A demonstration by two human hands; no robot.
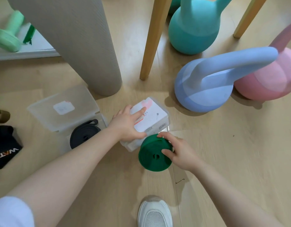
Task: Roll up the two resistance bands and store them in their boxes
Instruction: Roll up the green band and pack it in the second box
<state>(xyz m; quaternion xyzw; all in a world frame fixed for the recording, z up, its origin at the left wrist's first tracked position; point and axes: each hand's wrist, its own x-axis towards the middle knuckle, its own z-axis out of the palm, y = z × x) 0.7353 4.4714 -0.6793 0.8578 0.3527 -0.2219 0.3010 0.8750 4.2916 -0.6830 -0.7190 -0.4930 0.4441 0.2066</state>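
Note:
A rolled green resistance band (153, 154) is gripped by my right hand (179, 153), fingers curled round its right side, just above the wooden floor. My left hand (126, 123) rests on a closed clear plastic box (156, 118) with a white label, thumb at the front edge and index finger stretched across the lid. That box lies right behind the green roll. To the left an open clear box (66, 112) holds a rolled black resistance band (83, 135), its lid tipped back.
A grey rolled mat (79, 46) stands behind the boxes. Teal (193, 31), blue (207, 89) and pink (269, 79) kettlebells sit at the right, with wooden legs (151, 41) between. A white shoe (155, 213) is at the bottom, black fabric (5, 145) at the left.

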